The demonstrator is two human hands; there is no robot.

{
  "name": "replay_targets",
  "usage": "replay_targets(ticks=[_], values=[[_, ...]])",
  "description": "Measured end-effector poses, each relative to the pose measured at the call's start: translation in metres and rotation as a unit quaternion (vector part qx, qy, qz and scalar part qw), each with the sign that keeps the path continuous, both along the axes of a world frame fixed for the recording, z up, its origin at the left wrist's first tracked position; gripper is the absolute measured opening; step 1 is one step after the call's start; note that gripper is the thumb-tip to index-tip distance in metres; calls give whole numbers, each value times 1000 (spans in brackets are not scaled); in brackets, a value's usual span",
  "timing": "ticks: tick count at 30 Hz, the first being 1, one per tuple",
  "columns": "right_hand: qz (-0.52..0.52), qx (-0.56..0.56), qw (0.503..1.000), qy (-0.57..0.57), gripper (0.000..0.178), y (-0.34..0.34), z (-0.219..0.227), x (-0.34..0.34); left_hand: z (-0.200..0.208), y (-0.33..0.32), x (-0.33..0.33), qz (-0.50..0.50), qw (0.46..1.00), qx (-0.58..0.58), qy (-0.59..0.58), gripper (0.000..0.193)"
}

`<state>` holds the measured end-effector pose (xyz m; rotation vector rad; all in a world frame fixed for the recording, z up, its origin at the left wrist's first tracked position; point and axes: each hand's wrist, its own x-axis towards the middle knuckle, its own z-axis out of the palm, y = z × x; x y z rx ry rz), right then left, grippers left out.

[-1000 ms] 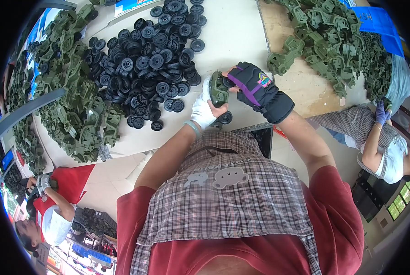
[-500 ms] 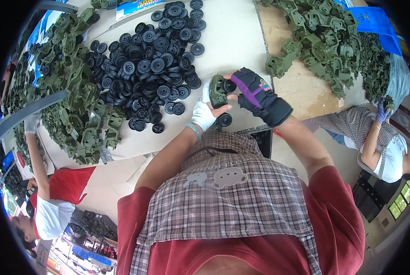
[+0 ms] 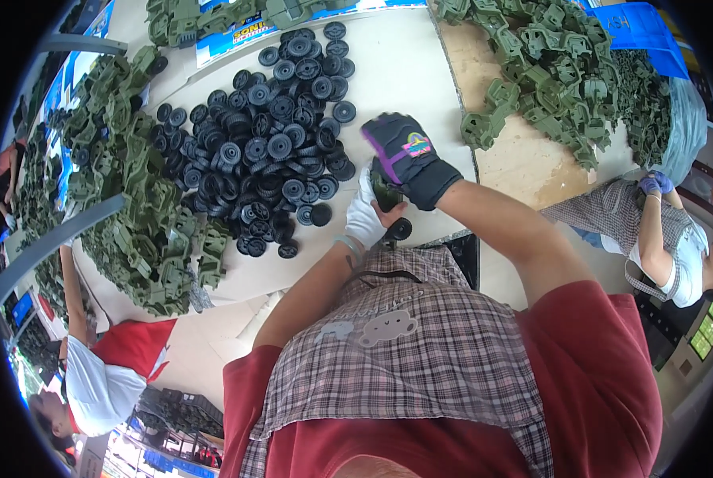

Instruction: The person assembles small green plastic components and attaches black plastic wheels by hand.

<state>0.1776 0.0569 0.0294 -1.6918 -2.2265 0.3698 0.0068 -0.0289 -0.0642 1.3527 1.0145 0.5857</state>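
Observation:
A dark green plastic toy vehicle body (image 3: pixel 386 196) is held in my left hand (image 3: pixel 364 213), which wears a white glove with bare fingertips. My right hand (image 3: pixel 406 151), in a black and purple fingerless glove, lies over the upper part of that body. It hides much of the piece, and its own fingertips do not show clearly. Just below my left thumb, a black wheel (image 3: pixel 400 229) sits close to the table edge. A large heap of black wheels (image 3: pixel 253 147) spreads to the left of my hands.
Green vehicle bodies form piles at the left (image 3: pixel 137 215) and the right (image 3: pixel 543 68). A grey curved bar (image 3: pixel 62 239) crosses the left side. Co-workers stand left and right; one wears purple gloves (image 3: pixel 655 183). A blue bag (image 3: pixel 639 36) lies far right.
My right hand has moved from the right side of the vehicle body up and left, over its top. The wheel by its fingers is now hidden. The view has shifted slightly.

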Motion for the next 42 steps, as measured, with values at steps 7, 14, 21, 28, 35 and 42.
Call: replay_targets(ticks=[7, 14, 21, 28, 35, 42], values=[[-215, -81, 972, 42, 34, -6, 7, -1, 13, 3, 5, -17, 998, 23, 58, 116], [-209, -31, 977, 39, 34, -9, 3, -2, 1, -1, 8, 2, 998, 29, 47, 116], [-51, -81, 988, 117, 25, 1, -11, 18, 14, 5, 10, 13, 999, -31, -13, 116], [-162, -500, 602, 601, 52, -51, 2, 57, 44, 46, -42, -105, 800, -529, -263, 78], [-215, -473, 797, 308, 64, -59, 55, 68, 41, 45, -41, -72, 974, -214, -24, 66], [21, -107, 994, -10, 56, -4, 45, 81, 120, -7, 17, -114, 893, 190, 391, 103]])
